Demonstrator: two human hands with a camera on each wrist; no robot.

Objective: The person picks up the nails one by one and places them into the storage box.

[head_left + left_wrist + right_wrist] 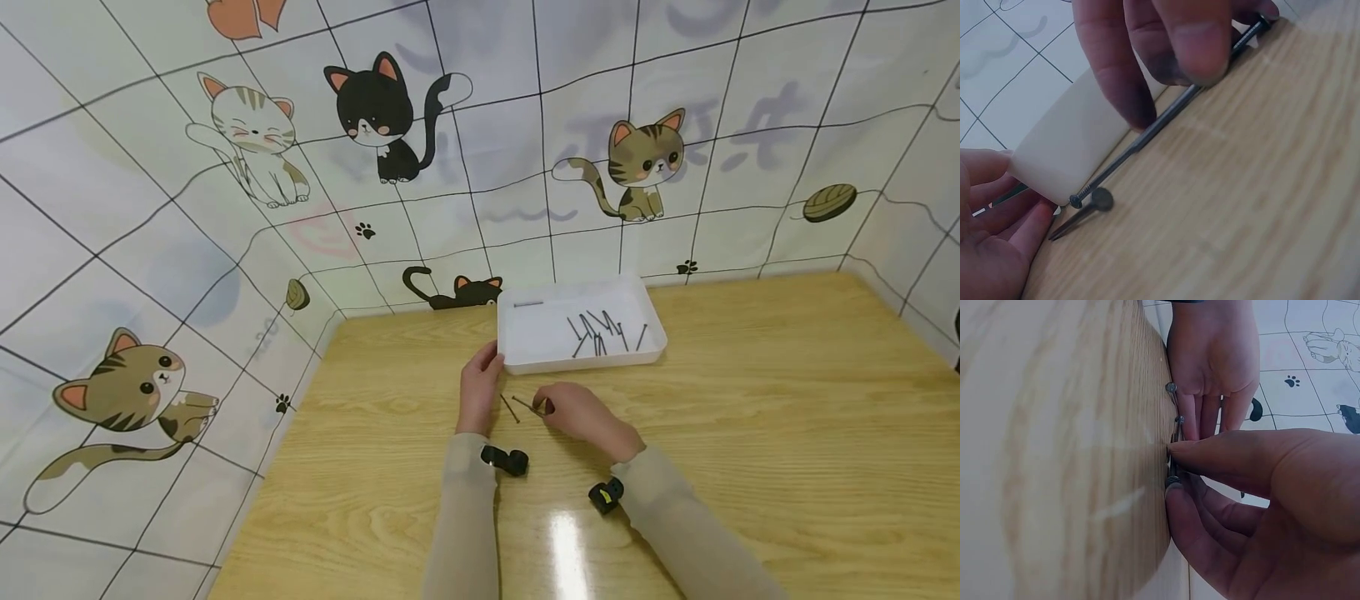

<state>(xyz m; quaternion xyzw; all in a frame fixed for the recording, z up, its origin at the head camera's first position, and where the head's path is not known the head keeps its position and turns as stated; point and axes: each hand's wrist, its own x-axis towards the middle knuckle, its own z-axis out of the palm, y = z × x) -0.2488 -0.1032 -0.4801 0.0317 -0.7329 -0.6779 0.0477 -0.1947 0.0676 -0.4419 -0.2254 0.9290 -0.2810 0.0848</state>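
Note:
My right hand (577, 410) pinches a dark metal nail (1175, 112) at the tabletop between thumb and fingertips. A second nail (1105, 174) lies in line with it and overlaps its end; whether the fingers grip this one too, I cannot tell. A third nail (510, 408) lies loose on the wood between the hands. At the front left corner of a white tray (570, 364), my left hand (478, 390) holds the wall with thumb and fingers. Several nails (600, 333) lie scattered inside the tray, mostly at its right, and a single nail (528, 304) at its back left.
The wood-grain table (787, 400) extends around the tray and hands. A wall covering (510, 158) with cat drawings rises behind the table and along its left side. Dark wrist cameras (506, 461) sit on both sleeves.

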